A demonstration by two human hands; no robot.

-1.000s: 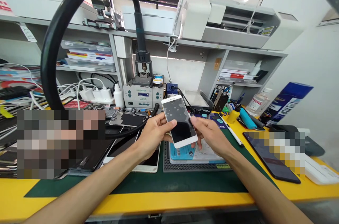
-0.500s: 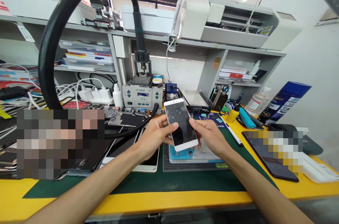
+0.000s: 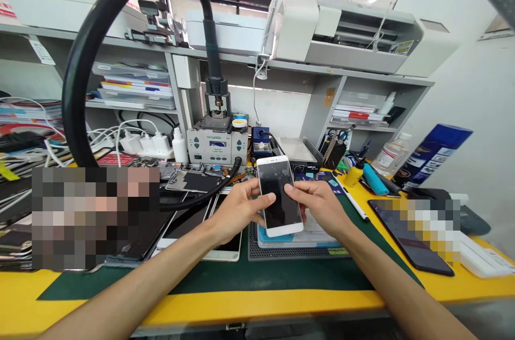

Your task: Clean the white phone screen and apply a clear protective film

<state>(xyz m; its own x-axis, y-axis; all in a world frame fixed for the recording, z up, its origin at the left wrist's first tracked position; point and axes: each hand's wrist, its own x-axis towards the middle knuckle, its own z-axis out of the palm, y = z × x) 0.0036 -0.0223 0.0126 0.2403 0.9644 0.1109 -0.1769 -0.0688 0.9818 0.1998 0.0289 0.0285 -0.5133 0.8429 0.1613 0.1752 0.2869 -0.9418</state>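
Observation:
Between my hands is a white smartphone (image 3: 280, 211) with a dark screen, tilted toward me. Smudges or droplets show on the upper part of its glass. My left hand (image 3: 238, 210) is closed on the left edge, its thumb lying on the screen. On the right edge my right hand (image 3: 319, 201) grips it, that thumb also over the glass. The fingers behind the phone are mostly hidden. Below it lies a blue and clear plastic case (image 3: 267, 239) on a dark grey perforated mat (image 3: 298, 254).
White phones (image 3: 227, 254) and an opened device (image 3: 193, 181) lie left. Behind stands a grey soldering station (image 3: 217, 146) beneath a thick black hose (image 3: 76, 77). At right are a dark tablet (image 3: 410, 238), a white pen (image 3: 354, 203), a blue spray can (image 3: 432, 155) and a clear bottle (image 3: 390, 155).
The phone has moved slightly down and right and turned a little more upright. Both thumbs have shifted on the screen, and the hands still hold it.

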